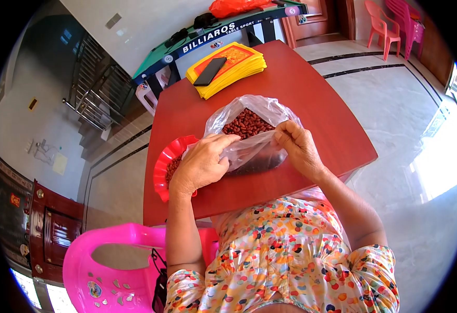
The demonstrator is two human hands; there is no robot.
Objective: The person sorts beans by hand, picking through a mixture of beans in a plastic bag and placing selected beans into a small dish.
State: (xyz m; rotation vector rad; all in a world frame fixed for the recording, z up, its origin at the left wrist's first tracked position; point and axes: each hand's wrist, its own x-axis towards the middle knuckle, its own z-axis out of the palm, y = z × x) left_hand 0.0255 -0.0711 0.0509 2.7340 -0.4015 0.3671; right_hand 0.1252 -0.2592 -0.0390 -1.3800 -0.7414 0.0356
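Observation:
A clear plastic bag [257, 148] stands with its mouth spread on the table, holding many small reddish-brown beans or nuts [247, 124]; their exact kind is too small to tell. My right hand [300, 151] pinches the bag's rim on the right side between thumb and fingers. At the left side of the mouth, my left hand [201, 163] has its fingers curled on the bag's edge, partly hiding its grip. Under and beside my left wrist is a red bowl [160, 169] with a wavy rim, also containing reddish-brown pieces; my hand covers part of it.
On the red table [338, 128], a black phone [210, 71] lies on a stack of yellow paper [244, 73]. A billiards table [212, 37] stands behind. A pink chair [108, 261] is at the lower left, and more plastic chairs [382, 30] are at the far right.

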